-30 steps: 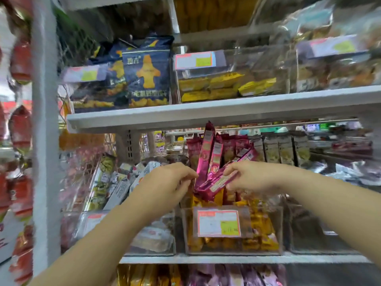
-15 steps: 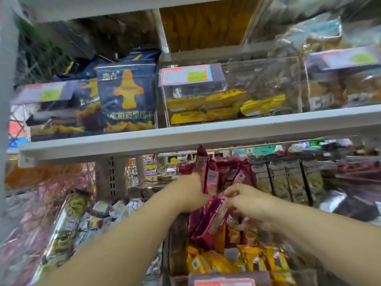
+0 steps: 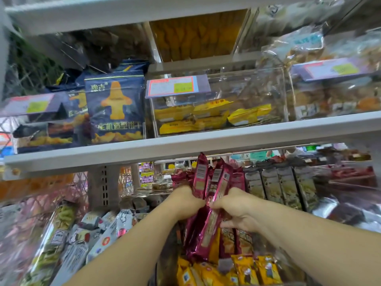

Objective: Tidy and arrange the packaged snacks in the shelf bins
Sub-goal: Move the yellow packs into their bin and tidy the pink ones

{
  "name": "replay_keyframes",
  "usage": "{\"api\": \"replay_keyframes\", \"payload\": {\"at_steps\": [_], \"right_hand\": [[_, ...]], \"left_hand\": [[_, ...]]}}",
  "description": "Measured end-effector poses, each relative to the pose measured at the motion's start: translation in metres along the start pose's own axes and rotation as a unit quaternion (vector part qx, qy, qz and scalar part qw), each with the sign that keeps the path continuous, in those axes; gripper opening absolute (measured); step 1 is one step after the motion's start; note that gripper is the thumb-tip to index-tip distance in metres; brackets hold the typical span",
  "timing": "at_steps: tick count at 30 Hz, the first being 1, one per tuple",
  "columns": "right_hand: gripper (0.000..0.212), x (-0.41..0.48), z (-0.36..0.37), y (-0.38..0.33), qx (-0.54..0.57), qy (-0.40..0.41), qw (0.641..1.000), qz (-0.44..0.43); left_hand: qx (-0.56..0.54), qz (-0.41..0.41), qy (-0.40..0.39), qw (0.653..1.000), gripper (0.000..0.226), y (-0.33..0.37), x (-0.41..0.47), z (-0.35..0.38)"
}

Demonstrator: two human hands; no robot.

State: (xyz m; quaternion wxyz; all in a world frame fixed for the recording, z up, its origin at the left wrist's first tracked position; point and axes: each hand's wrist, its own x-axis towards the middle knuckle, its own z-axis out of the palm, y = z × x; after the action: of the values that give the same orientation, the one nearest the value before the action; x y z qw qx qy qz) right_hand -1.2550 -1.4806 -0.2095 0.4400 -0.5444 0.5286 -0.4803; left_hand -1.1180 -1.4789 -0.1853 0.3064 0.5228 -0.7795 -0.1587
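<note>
We see shiny magenta foil snack bars (image 3: 204, 239) with pale label strips. The navy plastic biscuit bag (image 3: 115, 120) bears a yellow aeroplane shape.

The navy snack bag (image 3: 115, 108) reads 豫吉 and 机造型饼干; price tags (image 3: 174, 86) are too blurred.

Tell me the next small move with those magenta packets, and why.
Probably squeeze the magenta packets level and settle them upright behind the yellow packets: the left hand and right hand both grip the bunch, and its tops stand splayed at uneven heights.
</note>
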Motion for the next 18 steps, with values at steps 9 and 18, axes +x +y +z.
{"api": "replay_keyframes", "payload": {"at_steps": [9,18], "right_hand": [[0.022,-0.021,-0.002,-0.006,-0.031,0.004,0.993,-0.116],[0.03,-0.043,-0.027,-0.008,-0.16,0.111,0.958,-0.213]], "left_hand": [[-0.049,0.081,0.096,0.991,0.018,0.003,-0.017,-0.006],[-0.074,0.078,0.099,0.989,0.02,0.026,-0.021,0.012]]}}
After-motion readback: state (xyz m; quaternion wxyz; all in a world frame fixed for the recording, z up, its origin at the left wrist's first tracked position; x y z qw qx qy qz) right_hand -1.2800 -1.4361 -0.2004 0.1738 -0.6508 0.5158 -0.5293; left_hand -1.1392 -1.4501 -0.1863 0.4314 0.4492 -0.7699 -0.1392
